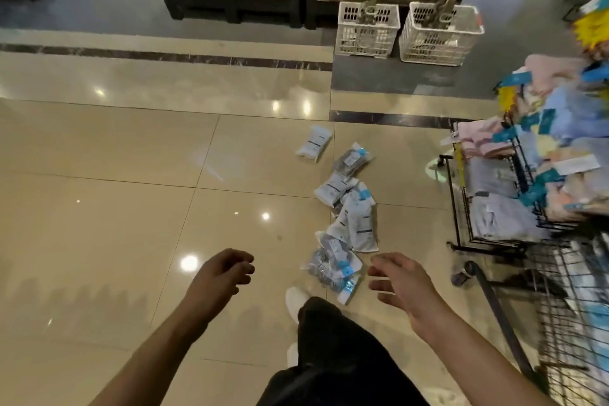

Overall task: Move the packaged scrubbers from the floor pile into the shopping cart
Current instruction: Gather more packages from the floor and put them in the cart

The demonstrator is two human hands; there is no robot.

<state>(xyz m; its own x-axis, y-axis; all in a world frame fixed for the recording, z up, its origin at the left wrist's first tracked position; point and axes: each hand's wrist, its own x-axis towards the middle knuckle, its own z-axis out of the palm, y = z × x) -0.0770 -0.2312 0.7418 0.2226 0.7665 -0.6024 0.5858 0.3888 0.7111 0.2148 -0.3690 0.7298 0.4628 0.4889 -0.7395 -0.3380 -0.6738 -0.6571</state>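
Glossy tiles are carrying a scrubber pile, lying just left of the cart. Both hands are hanging empty above the floor: left hand loosely curled, right hand with fingers spread, nearest the pile's near end.

Clear-and-white plastic scrubber packets lie strewn on the glossy beige tiled floor; a black wire shopping cart stands at four o'clock. The left hand and right hand hover empty, fingers loose.
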